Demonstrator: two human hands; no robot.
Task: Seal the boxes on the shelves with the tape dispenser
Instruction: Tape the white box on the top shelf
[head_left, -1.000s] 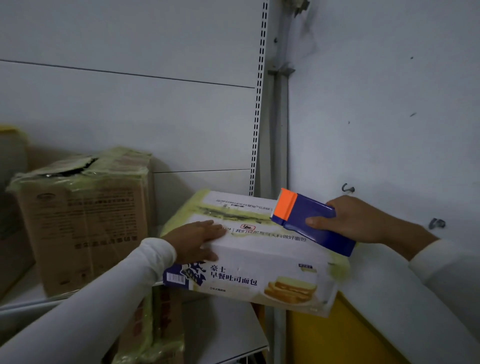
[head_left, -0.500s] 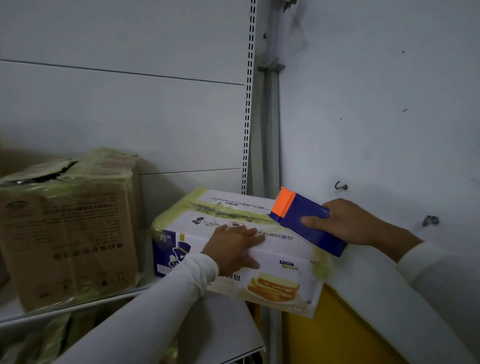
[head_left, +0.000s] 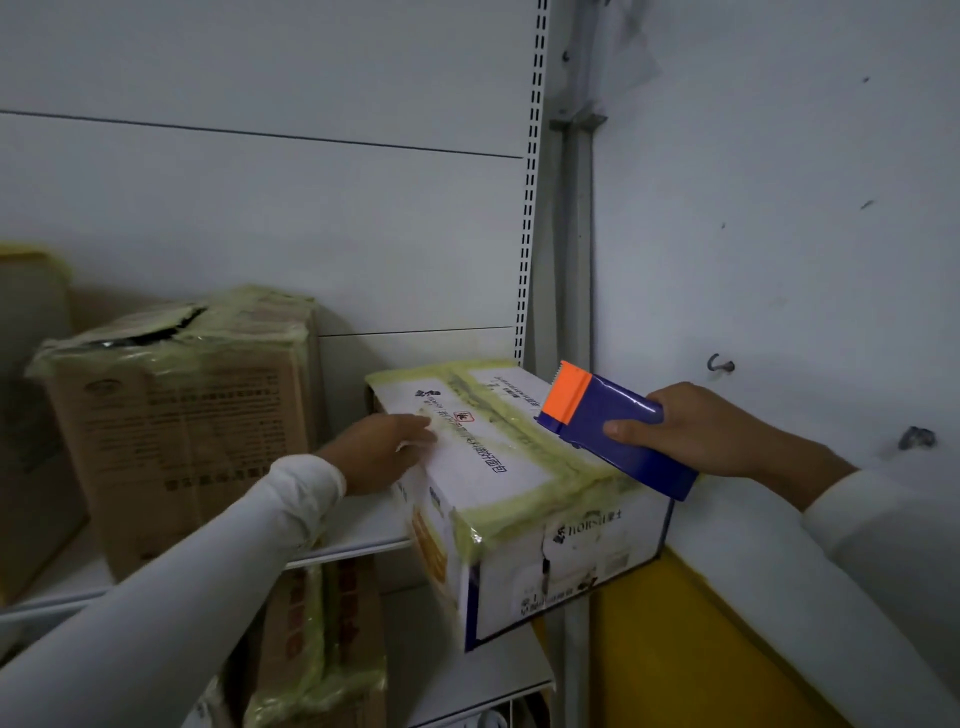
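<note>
A white printed box (head_left: 524, 483) with yellowish tape along its top seams lies on the shelf (head_left: 358, 540), one end sticking out past the shelf's front edge. My left hand (head_left: 382, 452) lies on the box's top left edge, fingers stretched over the lid. My right hand (head_left: 696, 431) grips a blue tape dispenser (head_left: 618, 431) with an orange front, held just above the box's right top edge. A brown carton (head_left: 187, 415) wrapped in yellowish tape, its top torn, stands to the left on the same shelf.
Another brown box (head_left: 31, 405) sits at the far left edge. Taped cartons (head_left: 322, 639) stand on the shelf below. A slotted upright (head_left: 530, 208) and the white wall with small hooks (head_left: 719, 364) close off the right side; a yellow band (head_left: 675, 639) runs below.
The white box has been turned so that a short end now faces me and overhangs the shelf. My left hand shifted to its left top edge; the dispenser stayed over the right edge.
</note>
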